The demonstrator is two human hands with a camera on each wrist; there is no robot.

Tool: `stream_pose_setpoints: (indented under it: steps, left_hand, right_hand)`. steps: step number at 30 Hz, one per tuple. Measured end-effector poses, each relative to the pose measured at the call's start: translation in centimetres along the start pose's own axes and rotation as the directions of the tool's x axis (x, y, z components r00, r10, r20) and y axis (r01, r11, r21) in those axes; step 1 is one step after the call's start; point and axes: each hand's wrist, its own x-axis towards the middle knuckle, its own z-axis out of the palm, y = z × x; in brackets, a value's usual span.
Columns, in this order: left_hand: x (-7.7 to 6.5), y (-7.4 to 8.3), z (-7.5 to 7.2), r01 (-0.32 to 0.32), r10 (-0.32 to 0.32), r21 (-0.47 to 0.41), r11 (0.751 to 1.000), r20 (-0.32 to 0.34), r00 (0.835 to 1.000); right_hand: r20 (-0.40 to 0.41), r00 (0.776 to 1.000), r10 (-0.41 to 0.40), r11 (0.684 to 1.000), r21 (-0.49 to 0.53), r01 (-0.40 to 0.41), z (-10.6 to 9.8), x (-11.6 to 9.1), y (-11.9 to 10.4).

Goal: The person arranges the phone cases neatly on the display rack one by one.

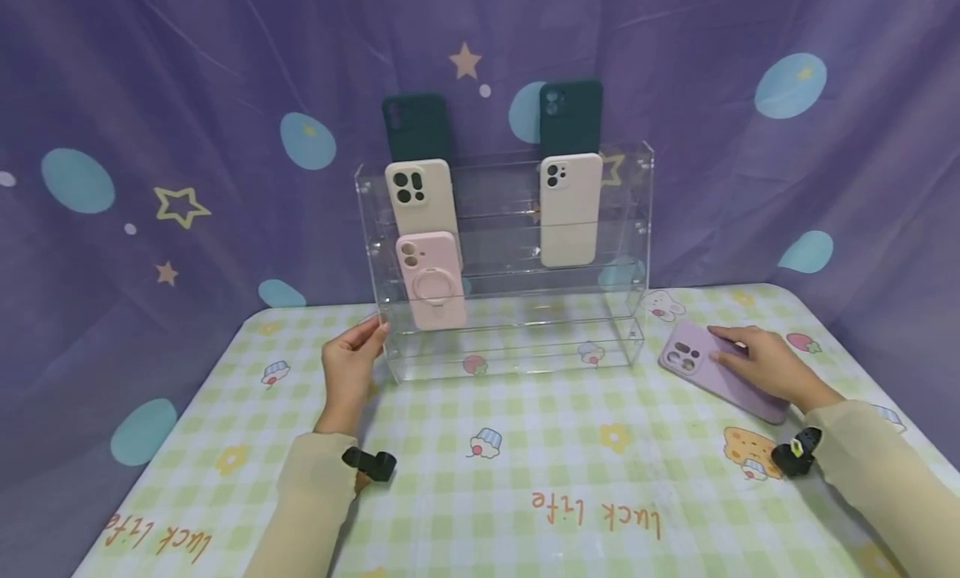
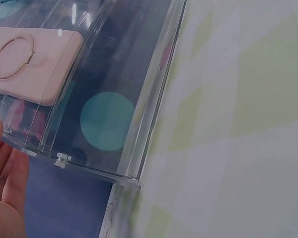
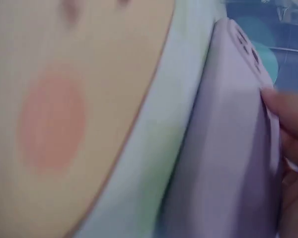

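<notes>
A clear tiered acrylic stand [image 1: 517, 311] bears several phone cases. My left hand [image 1: 352, 353] pinches its left side panel, thumb in front; the left wrist view shows those fingers [image 2: 12, 173] at the panel's edge. Beside the stand's right end, my right hand [image 1: 772, 365] grips a light purple phone case [image 1: 701, 365] with camera cutouts. The thumb lies on the case's back and the other fingers reach over its far long edge. Seen from the right wrist, the purple case [image 3: 228, 129] lies close over the tablecloth, and part of the fingers is hidden behind it.
Dark green cases [image 1: 418, 128] stand on the top tier at left and right. Below them are a cream case [image 1: 431, 215], a white case [image 1: 570, 215] and a pink ring case [image 1: 438, 307]. A purple curtain [image 1: 225, 61] hangs behind the checked tablecloth [image 1: 420, 495].
</notes>
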Motion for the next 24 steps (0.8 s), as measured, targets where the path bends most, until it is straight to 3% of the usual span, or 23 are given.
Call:
stream_pose_setpoints:
  steps: [3,7,10,14,21,24]
  left_hand:
    - [0.0,0.0,0.0,-0.001,0.001,-0.005,1.000,0.001,1.000]
    - [0.0,-0.1,-0.1,-0.007,0.007,-0.007,1.000,0.008,1.000]
    - [0.0,-0.1,-0.1,-0.010,0.010,-0.010,1.000,0.002,1.000]
    - [0.1,-0.2,-0.1,-0.018,0.018,-0.020,1.000,-0.008,1.000]
    - [0.2,-0.3,0.0,-0.022,0.022,-0.013,1.000,-0.008,1.000]
    - [0.1,-0.3,0.0,-0.017,0.017,-0.007,1.000,-0.001,1.000]
  right_hand:
    - [0.009,0.998,0.066,0.997,0.032,-0.067,-0.6,0.2,-0.4]
    - [0.105,0.983,0.154,0.979,0.116,-0.166,-2.1,0.4,-1.2]
    - [0.134,0.977,0.165,0.971,0.152,-0.185,-3.3,0.4,-2.1]
    - [0.111,0.976,0.185,0.956,0.210,-0.205,-4.8,0.4,-3.8]
    - [0.104,0.968,0.227,0.852,0.461,-0.249,-6.1,0.7,-6.2]
    - [0.084,0.969,0.234,0.839,0.485,-0.245,-6.3,1.2,-7.3]
